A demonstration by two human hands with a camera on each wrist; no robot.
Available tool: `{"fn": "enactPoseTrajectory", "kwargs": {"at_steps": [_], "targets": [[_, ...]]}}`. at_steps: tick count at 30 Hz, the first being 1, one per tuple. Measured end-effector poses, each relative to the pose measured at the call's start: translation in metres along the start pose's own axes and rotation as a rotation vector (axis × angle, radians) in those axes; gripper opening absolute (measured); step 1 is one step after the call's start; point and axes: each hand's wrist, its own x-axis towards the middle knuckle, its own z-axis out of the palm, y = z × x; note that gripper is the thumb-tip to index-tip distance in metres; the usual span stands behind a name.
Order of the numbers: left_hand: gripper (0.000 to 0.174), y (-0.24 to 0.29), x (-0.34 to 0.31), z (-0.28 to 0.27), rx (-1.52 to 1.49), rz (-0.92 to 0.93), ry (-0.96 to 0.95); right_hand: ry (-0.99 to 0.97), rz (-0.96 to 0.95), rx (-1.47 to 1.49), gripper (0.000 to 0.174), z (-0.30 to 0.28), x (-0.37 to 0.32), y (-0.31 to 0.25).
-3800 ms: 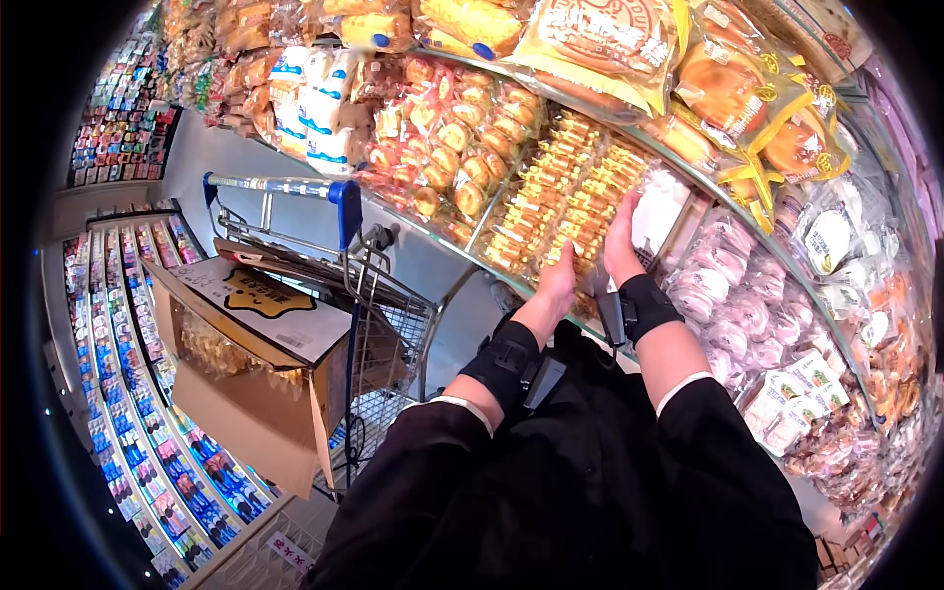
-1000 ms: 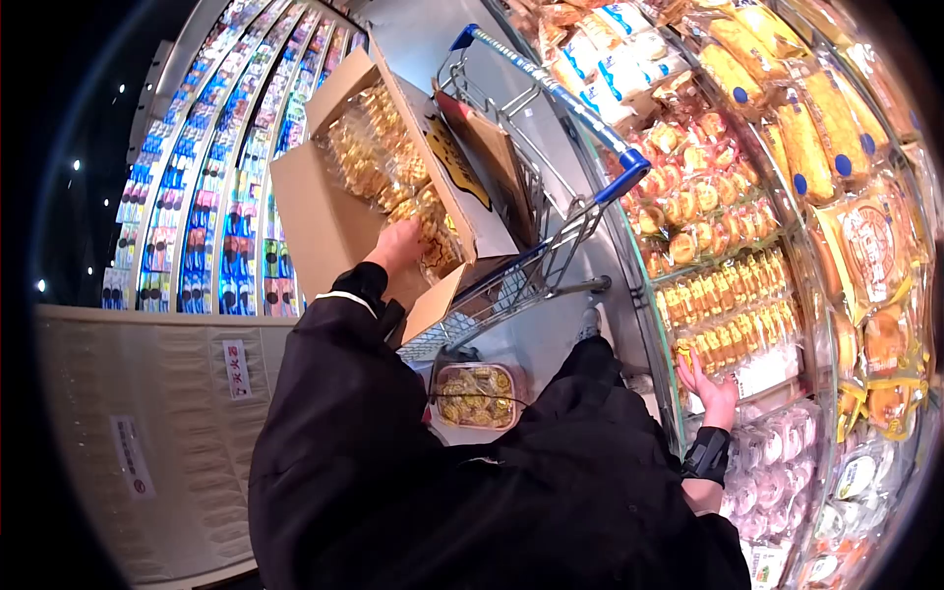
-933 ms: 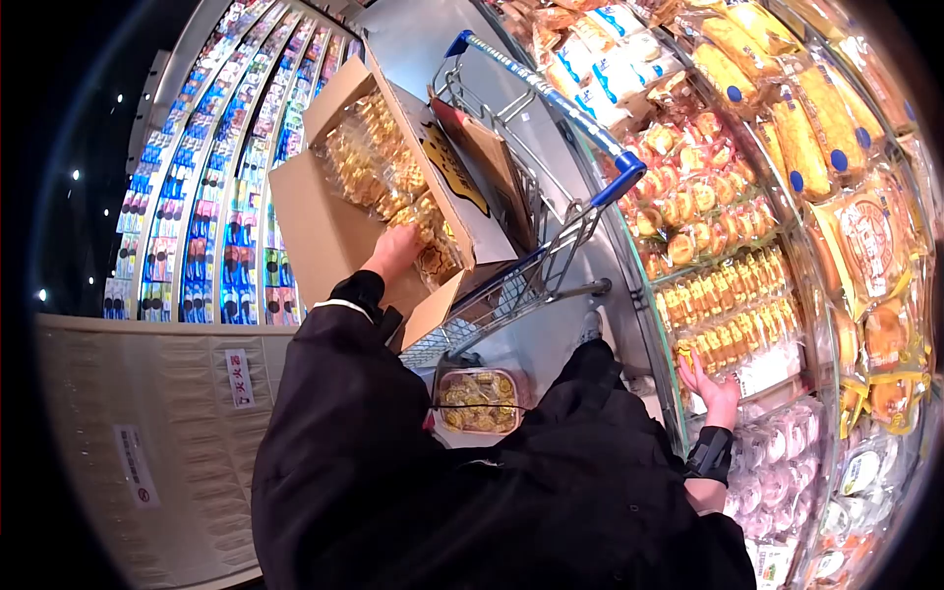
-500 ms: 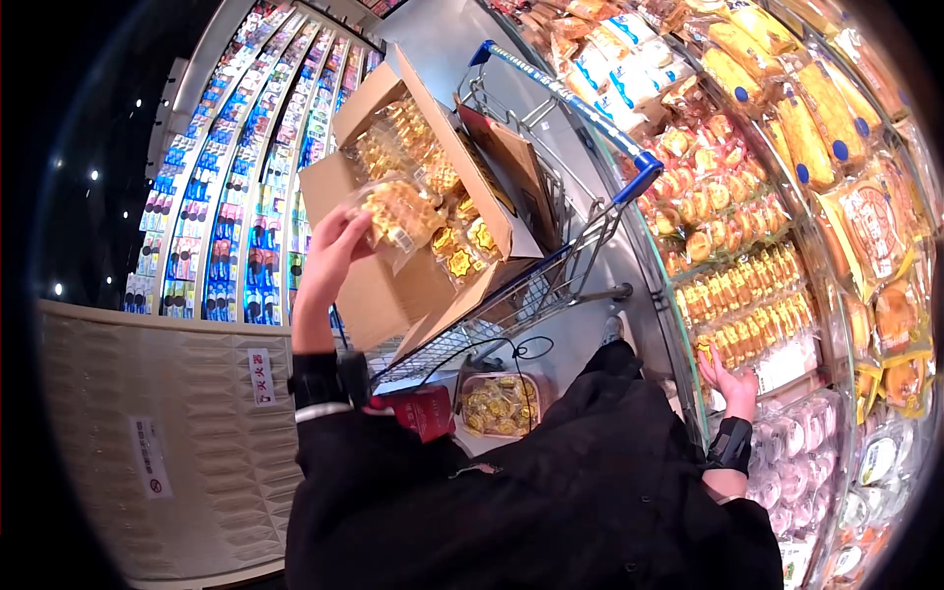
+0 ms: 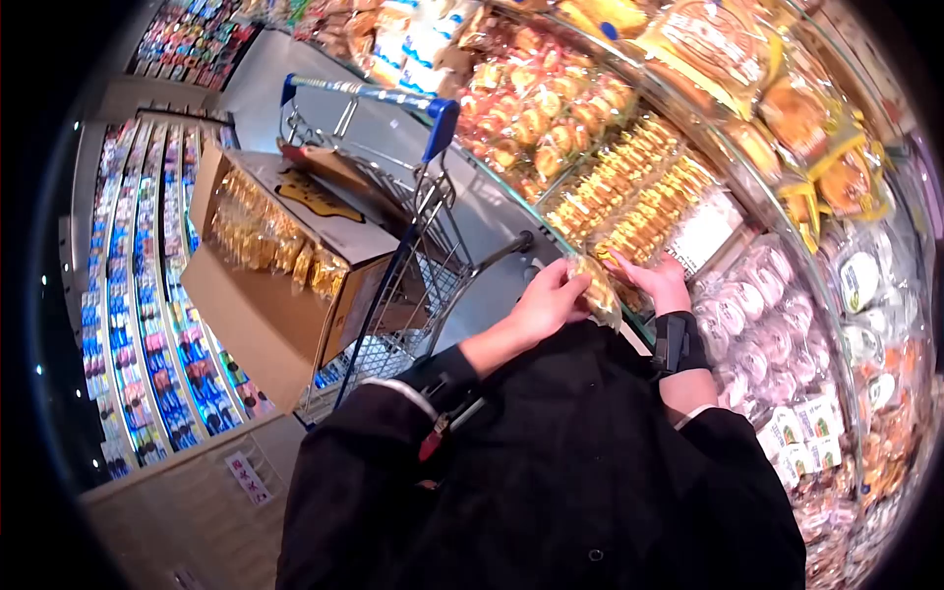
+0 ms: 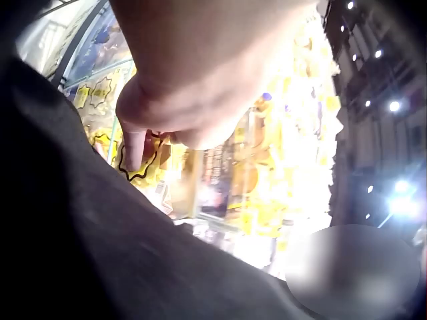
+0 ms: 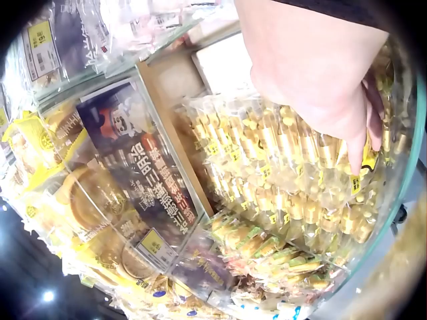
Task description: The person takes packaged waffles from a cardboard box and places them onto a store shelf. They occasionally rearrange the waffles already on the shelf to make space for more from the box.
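My left hand (image 5: 547,301) pinches a clear-wrapped golden pastry packet (image 5: 597,292) between thumb and fingers, just in front of the display's glass edge. In the left wrist view the thumb lies over a yellow label (image 6: 149,160) with a wavy black outline. My right hand (image 5: 661,285) is close beside it, over the near end of the pastry rows (image 5: 649,202). Seen from the right wrist, its fingers reach down with a fingertip on a yellow-labelled packet (image 7: 355,185) at the end of a row. Wrapped pastries stand on edge in packed rows (image 7: 293,143).
An open carton (image 5: 261,315) of similar packets sits on a shopping cart (image 5: 433,211) to the left. A glass rim (image 5: 521,206) borders the display. White-wrapped rolls (image 5: 752,305) lie to the right, red-wrapped cakes (image 5: 531,113) to the left, larger bread bags (image 5: 708,44) behind.
My left hand took a packet from the carton, lifted it out and carried it right to the display. My right hand stayed by the pastry rows. The head view turned right.
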Motion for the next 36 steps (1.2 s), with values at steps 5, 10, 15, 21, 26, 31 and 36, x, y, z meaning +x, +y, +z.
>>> {"fn": "enactPoseTrajectory", "kwargs": {"at_steps": [5, 10, 15, 21, 26, 31, 36], "targets": [[0.02, 0.009, 0.044, 0.008, 0.004, -0.187, -0.001, -0.254, -0.019, -0.128, 0.063, -0.011, 0.016, -0.01], [0.026, 0.001, 0.079, 0.005, -0.03, -0.251, 0.04, -0.225, -0.066, -0.216, 0.055, -0.011, 0.015, -0.015], [0.025, 0.002, 0.104, 0.02, 0.086, -0.339, 0.153, -0.105, -0.232, -0.409, 0.045, -0.019, 0.034, -0.028], [0.026, -0.008, 0.137, 0.029, 0.091, -0.425, 0.104, -0.132, -0.185, -0.603, 0.05, -0.018, 0.026, -0.03], [0.028, -0.031, 0.162, 0.013, -0.073, -0.428, 0.164, -0.123, -0.179, -0.868, 0.064, -0.03, 0.021, -0.031], [0.025, -0.018, 0.152, 0.024, -0.061, -0.439, 0.271, -0.015, -0.362, -1.053, 0.074, -0.043, 0.014, -0.026], [0.023, -0.038, 0.165, 0.018, 0.171, -0.34, 0.159, 0.026, -0.544, -1.363, 0.082, -0.057, -0.037, 0.002]]}}
